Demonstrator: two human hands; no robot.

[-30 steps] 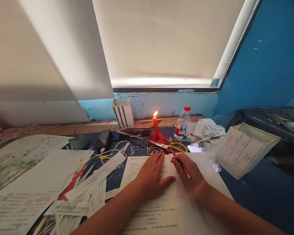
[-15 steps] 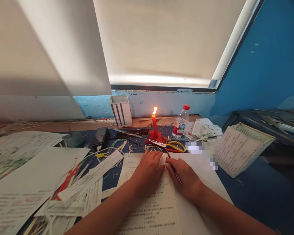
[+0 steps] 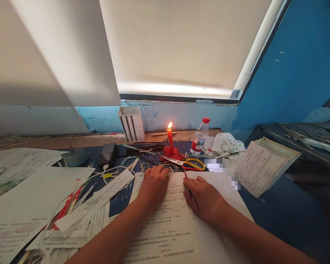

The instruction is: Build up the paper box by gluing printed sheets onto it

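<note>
on the dark blue desk point(image 3: 288, 209) lie a printed page point(image 3: 167, 240) and, at its right, a white sheet point(image 3: 222, 183). over the last half second the left hand point(image 3: 154, 185) has drawn off leftward from the page's inner edge, so the gap between the hands has widened and more print shows. its fingers bend over the upper page; whether they pinch anything, i can't tell. the right hand point(image 3: 205, 198) keeps its fingers closed round a pen point(image 3: 194, 201), which slants lengthwise, far end leaning left; which end writes isn't clear.
</note>
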